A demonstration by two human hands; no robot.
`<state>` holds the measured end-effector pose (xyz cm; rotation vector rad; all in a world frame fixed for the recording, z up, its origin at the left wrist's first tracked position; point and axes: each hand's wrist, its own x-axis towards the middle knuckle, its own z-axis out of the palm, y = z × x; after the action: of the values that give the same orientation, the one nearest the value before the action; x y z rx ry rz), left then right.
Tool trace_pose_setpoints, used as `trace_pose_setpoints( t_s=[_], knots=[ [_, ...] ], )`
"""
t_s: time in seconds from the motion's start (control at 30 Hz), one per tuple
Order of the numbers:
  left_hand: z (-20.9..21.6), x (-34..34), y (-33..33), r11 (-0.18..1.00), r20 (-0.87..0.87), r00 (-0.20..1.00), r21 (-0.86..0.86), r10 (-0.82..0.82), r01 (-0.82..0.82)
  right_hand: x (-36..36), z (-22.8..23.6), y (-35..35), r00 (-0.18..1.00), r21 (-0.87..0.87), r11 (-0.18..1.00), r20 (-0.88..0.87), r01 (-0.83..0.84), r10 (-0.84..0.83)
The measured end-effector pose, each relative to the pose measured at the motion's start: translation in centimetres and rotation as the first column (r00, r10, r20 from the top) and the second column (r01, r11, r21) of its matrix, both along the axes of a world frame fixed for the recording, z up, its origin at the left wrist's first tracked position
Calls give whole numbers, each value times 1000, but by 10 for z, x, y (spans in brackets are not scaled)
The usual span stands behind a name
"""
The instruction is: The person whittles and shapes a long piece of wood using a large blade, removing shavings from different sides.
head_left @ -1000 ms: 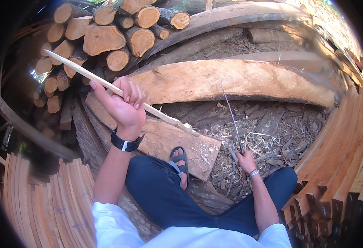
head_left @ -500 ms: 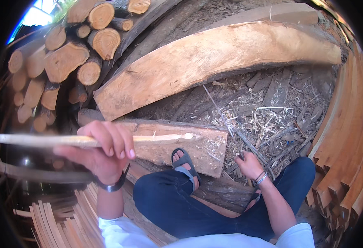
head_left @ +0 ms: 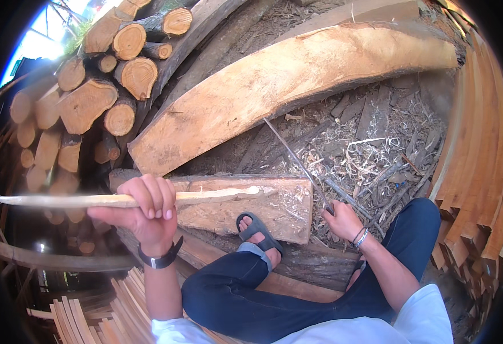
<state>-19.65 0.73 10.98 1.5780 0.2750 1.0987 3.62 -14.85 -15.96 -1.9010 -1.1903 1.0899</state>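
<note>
My left hand point(head_left: 148, 205), raised at the left, is closed round a long, pale, whittled wooden stick point(head_left: 211, 196). The stick lies nearly level in my view, with a pointed tip to the left and an uneven, knobbed end to the right. A thick wooden slab point(head_left: 289, 215) lies below its right end. My right hand point(head_left: 344, 221), low over my bent right leg, grips a dark handle. From it the long narrow blade of a knife point(head_left: 298, 161) slants up and left, apart from the stick. My fingers cover most of the handle.
A big curved slab point(head_left: 297, 74) spans the ground ahead. Cut logs point(head_left: 131, 40) are stacked far left. Curved planks point(head_left: 480, 166) stand at the right, and thin strips point(head_left: 128, 307) at lower left. Wood shavings point(head_left: 360, 152) litter the ground. My sandalled foot point(head_left: 258, 236) touches the near slab.
The view has shifted a little. My left hand and the stick sit slightly lower, and the knife's blade slants more to the left. Both hands keep their hold.
</note>
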Motion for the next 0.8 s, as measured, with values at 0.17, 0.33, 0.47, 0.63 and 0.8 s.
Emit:
trace_pose_setpoints(
  t_s=[0.17,0.33,0.47,0.63,0.8],
  knots=[
    [-7,-18,-12,999,-57,997,-13,42,-42,-7,16,-8,999,70,998,32,3,-5],
    [-21,-20,-39,996,-324,944,74,63,-41,-12,26,-11,1000,181,983,-17,11,-8],
    [-35,-25,-41,997,-259,964,55,58,-46,-6,28,-21,999,201,979,35,29,-37],
    [-46,-12,-35,1000,-89,996,-1,15,-16,5,8,-25,995,183,979,-33,94,-90],
    [-51,0,-32,980,9,984,-95,178,-177,11,4,-37,958,129,974,-243,184,-149]
  ],
)
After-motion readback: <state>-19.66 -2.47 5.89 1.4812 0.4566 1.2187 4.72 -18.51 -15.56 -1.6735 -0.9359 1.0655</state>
